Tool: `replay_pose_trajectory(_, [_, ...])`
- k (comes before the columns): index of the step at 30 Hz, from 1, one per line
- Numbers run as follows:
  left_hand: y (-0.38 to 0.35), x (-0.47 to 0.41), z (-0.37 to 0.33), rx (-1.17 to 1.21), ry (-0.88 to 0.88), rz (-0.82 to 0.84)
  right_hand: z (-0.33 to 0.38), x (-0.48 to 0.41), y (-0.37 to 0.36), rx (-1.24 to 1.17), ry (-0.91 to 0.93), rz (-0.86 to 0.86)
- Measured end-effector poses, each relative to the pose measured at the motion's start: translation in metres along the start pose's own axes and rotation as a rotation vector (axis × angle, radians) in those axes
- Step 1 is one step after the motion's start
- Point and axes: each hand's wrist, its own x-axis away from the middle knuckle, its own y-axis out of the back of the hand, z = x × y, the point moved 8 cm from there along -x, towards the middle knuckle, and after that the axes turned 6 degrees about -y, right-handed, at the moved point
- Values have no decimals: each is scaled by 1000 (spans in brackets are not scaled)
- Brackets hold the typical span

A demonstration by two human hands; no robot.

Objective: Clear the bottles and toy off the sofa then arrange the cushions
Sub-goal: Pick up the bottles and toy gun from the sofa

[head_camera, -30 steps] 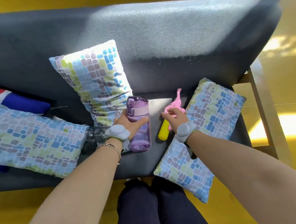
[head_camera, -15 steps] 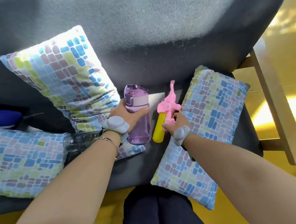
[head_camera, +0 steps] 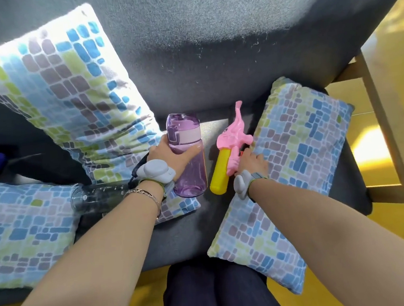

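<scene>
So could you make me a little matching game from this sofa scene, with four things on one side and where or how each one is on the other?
Things:
1. purple bottle
2. pink and yellow toy water gun
3. clear bottle
4. cushion with white sunlit corner

States:
A. leaning against the sofa back
B. lying on its side, beneath the left forearm
C. held upright in the left hand
D. lying on the seat, right hand on its grip

Pairs: 1-C, 2-D, 3-B, 4-A
</scene>
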Motion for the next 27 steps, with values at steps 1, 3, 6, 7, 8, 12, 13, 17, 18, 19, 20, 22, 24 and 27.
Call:
replay_pose_trajectory(1, [1, 2, -1, 6, -1, -1, 0, 2, 1, -24, -1, 28])
replay_pose_trajectory(3, [4, 8, -4, 10, 4, -2, -1, 8, 2, -127, -11, 97])
replay_pose_trajectory(6, [11, 18, -10, -7, 1, 5, -1, 22, 5, -320, -34, 158])
replay_pose_trajectory(7, [14, 21, -14, -10, -6, 6, -2, 27, 8, -406, -45, 154])
replay_pose_trajectory(8, [19, 25, -19, -11, -12, 6, -3, 34, 13, -473, -51, 143])
replay_pose_trajectory(12, [34, 41, -41, 8, -24, 4, -10, 65, 36, -365, -16, 87])
replay_pose_trajectory(13, [34, 41, -41, 27, -16, 1, -11, 67, 38, -356, -13, 79])
replay_pose_trajectory(17, [47, 63, -63, 78, -24, -6, -27, 97, 62, -419, -30, 9])
replay_pose_trajectory(18, [49, 68, -70, 92, -35, -6, -32, 104, 68, -454, -12, -8])
replay_pose_trajectory(19, [51, 74, -77, 107, -40, -1, -36, 111, 73, -496, 15, -29])
replay_pose_trajectory(20, [52, 80, -83, 117, -45, 7, -41, 119, 79, -539, 36, -49])
replay_pose_trajectory(22, [52, 96, -103, 113, -76, 39, -56, 138, 92, -603, 24, -92])
replay_pose_trajectory(24, [54, 103, -116, 114, -91, 52, -63, 145, 95, -628, -2, -94])
replay_pose_trajectory(27, [51, 119, -142, 87, -138, 90, -82, 160, 103, -643, -28, -99])
